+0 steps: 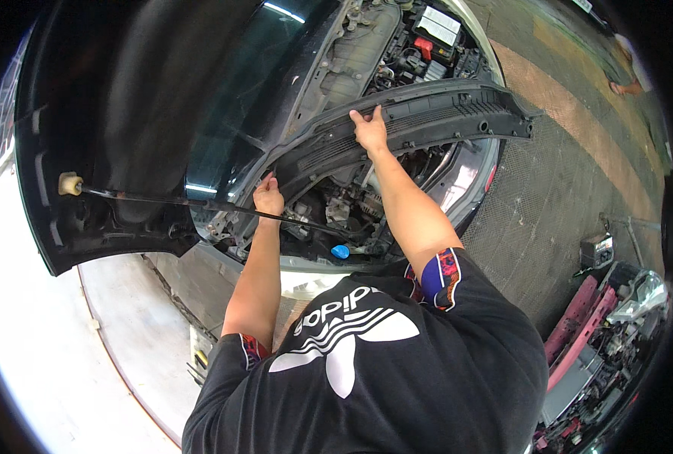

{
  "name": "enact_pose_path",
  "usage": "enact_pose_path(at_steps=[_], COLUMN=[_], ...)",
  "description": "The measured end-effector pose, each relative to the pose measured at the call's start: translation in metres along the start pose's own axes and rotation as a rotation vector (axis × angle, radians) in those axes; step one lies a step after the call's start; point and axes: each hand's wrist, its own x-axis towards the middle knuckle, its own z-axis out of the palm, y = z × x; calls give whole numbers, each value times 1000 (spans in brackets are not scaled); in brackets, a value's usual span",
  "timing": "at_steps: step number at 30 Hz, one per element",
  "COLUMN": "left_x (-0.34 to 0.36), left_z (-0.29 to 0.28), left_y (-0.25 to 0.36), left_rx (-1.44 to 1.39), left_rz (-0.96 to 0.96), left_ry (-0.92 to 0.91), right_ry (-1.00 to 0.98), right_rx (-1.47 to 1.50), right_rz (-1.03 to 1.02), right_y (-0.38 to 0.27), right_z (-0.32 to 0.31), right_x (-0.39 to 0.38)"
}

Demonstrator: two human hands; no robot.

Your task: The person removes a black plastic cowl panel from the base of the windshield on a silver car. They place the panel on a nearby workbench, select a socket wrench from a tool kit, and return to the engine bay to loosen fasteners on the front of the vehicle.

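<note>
I grip a long black plastic cowl panel (pixel 457 113) with a slatted grille, raised at an angle over the engine bay (pixel 336 219) below the windscreen (pixel 231 91). My left hand (pixel 269 195) pinches the panel near its left end, just above the hood's prop rod (pixel 140 194). My right hand (pixel 368 130) holds it near the middle, fingers at the upper edge. A blue cap (pixel 340 250) sits low in the bay. The bay's far part holds a battery (pixel 436 29) with a red terminal cover.
The raised black hood (pixel 87 136) fills the left, beside a white car body (pixel 64 325). On the right, a mesh-patterned floor (pixel 533 212) holds a small black box (pixel 597 250) and removed car parts with pink beams (pixel 578 325). Another person (pixel 630 72) is at the upper right edge.
</note>
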Motion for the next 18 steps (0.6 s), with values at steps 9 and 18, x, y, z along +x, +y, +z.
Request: enact_pose_path(at_steps=[9, 18], left_x=[-13, -11], left_z=[-7, -6], left_y=[6, 4], left_rx=[44, -218], left_rz=[18, -339], left_ry=[-43, -60], right_ry=[-167, -250], right_rx=[10, 59], right_rz=[182, 191], right_y=[-29, -23], right_z=[-22, -27], right_x=[-18, -20])
